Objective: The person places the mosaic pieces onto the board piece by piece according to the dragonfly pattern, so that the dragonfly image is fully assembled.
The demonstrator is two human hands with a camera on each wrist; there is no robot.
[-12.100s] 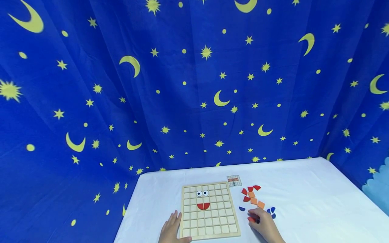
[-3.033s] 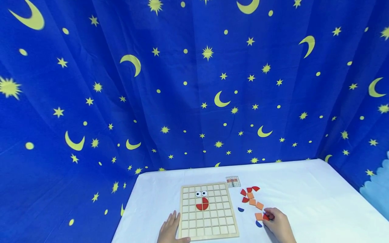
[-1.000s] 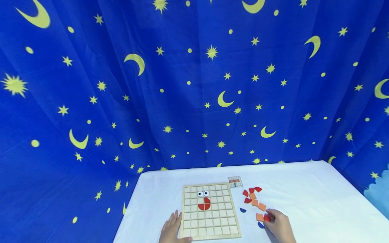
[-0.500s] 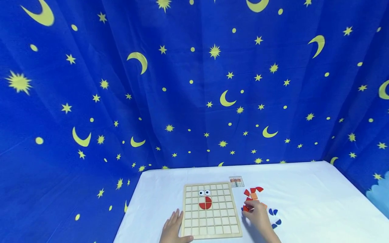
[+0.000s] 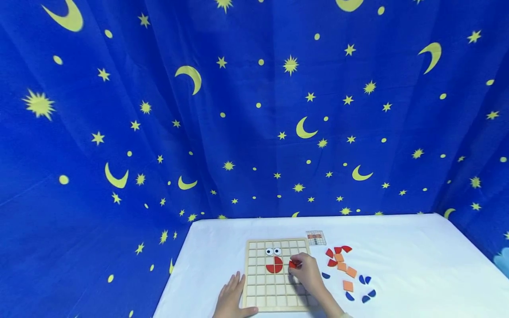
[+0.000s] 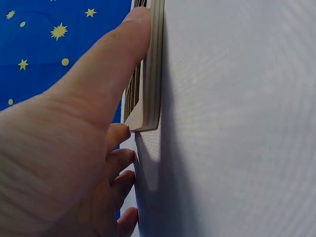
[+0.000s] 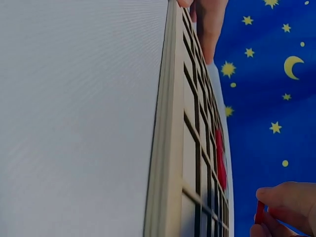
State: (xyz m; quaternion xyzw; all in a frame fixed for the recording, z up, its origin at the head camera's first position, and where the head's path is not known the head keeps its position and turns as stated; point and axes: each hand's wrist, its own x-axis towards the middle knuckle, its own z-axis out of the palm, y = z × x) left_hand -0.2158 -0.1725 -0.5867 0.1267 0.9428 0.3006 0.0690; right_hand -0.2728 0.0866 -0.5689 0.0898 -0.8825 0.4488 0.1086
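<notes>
A wooden grid board [image 5: 260, 279] lies on the white table. It bears two googly-eye pieces [image 5: 273, 251] and, just under them, three red quarter-round tiles [image 5: 274, 267]. My right hand [image 5: 308, 271] is above the board's right half, pinching another red quarter-round tile [image 5: 292, 264] between thumb and fingers; the right wrist view shows this tile [image 7: 259, 211] edge-on, off the board. At the board's near left corner rests my left hand [image 5: 232, 297], fingers extended along the left side. Its thumb [image 6: 131, 37] lies against the near edge in the left wrist view.
Right of the board lie red quarter-round tiles [image 5: 332, 263], orange square tiles [image 5: 347, 286] and dark blue half-round tiles [image 5: 366, 299]. Behind its far right corner sits a small pattern card [image 5: 316, 237]. A blue star-and-moon curtain [image 5: 254, 132] hangs behind the table [image 5: 417, 256].
A third red tile has joined the two on the board. Since then, my right hand has carried another red tile from the loose pieces leftward over the board. My left hand stays in place.
</notes>
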